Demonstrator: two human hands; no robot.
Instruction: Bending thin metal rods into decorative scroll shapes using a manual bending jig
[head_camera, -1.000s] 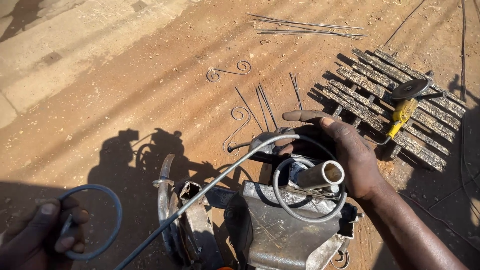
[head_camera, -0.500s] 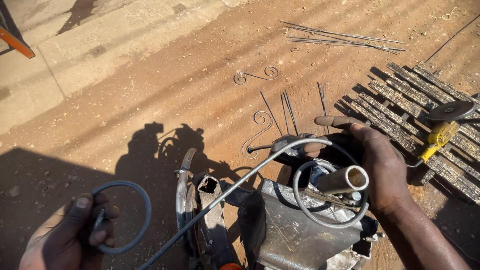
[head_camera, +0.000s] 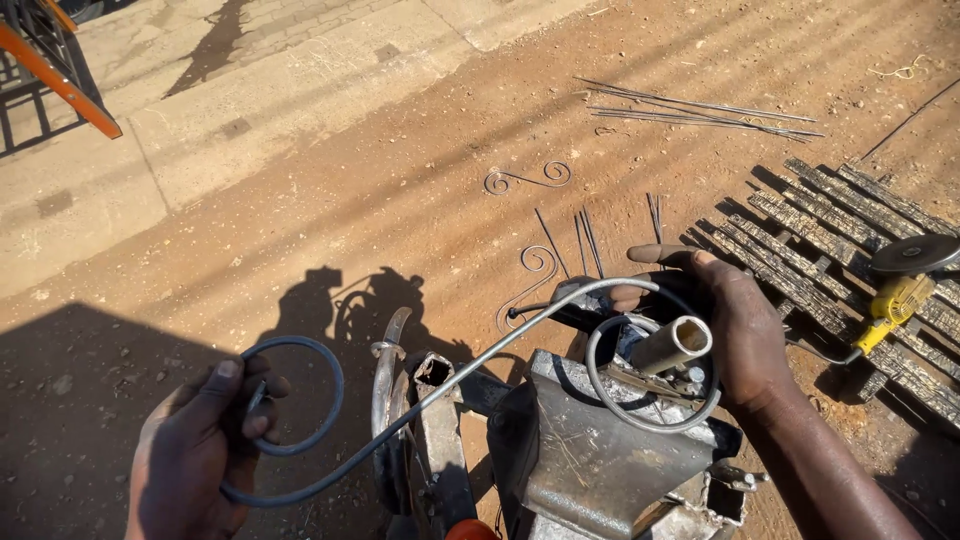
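Note:
A thin steel rod (head_camera: 480, 365) runs across the view, curled into a scroll at both ends. My left hand (head_camera: 200, 445) grips the curled loop at its near-left end. The other end is wound around a short steel pipe (head_camera: 672, 345) standing up from a grey metal bending jig (head_camera: 590, 465). My right hand (head_camera: 725, 325) is wrapped over that coil and the pipe, with the index finger stretched out to the left.
Finished scroll pieces (head_camera: 525, 178) and straight rods (head_camera: 690, 112) lie on the red dirt ahead. A yellow angle grinder (head_camera: 900, 285) rests on a wooden pallet (head_camera: 820, 225) at the right. Concrete paving and an orange metal frame (head_camera: 60, 70) are at the upper left.
The view has tilted down and to the left, so the jig sits more central. My left hand has risen with the looped end. My right hand stays on the coil at the pipe.

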